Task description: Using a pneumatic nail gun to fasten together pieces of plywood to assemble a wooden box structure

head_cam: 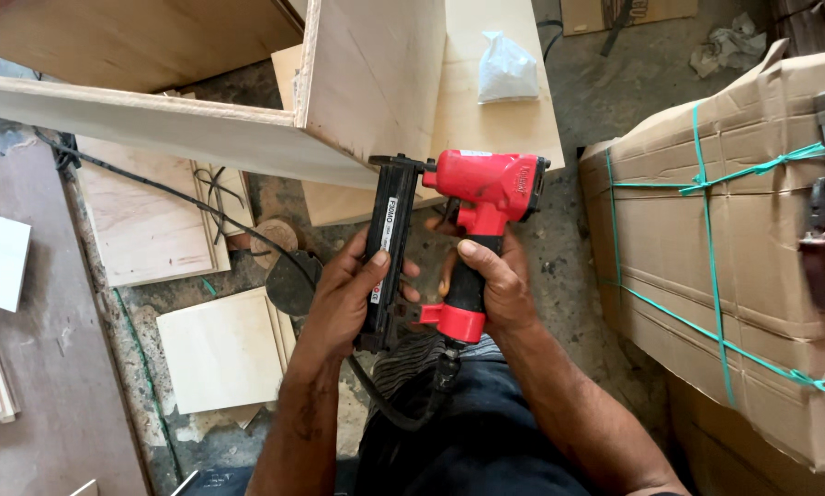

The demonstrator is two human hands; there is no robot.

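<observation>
- My right hand (495,280) is wrapped around the black grip of the red pneumatic nail gun (472,216), thumb laid along the front of the handle; the tool sits over my lap, nose up towards the plywood box (357,83).
- My left hand (348,298) is closed around the black magazine (387,253), fingers curled behind it, thumb on its face; both hands are grasping the same tool.
- I judge the gun to be fairly heavy and top-weighted, with a rigid metal body; the rubbery grip looks like the sure place to hold, while the magazine is smooth and narrower, so it could slip in a loose hold.
- A black air hose (155,188) leaves the base of the handle, loops under my wrist and trails across the floor (54,386) to the left; it will likely drag on any swing of the tool.
- The box's lower corner edge lies just beside the gun's nose; that edge is hard and close, little room above.
- To my right a strapped cardboard carton (752,248) with green bands stands near my forearm, limiting sideways room.
- To my left, loose plywood offcuts (220,349) lie on the floor, well apart from my hands; a small white bag (506,69) rests on a panel farther off.
</observation>
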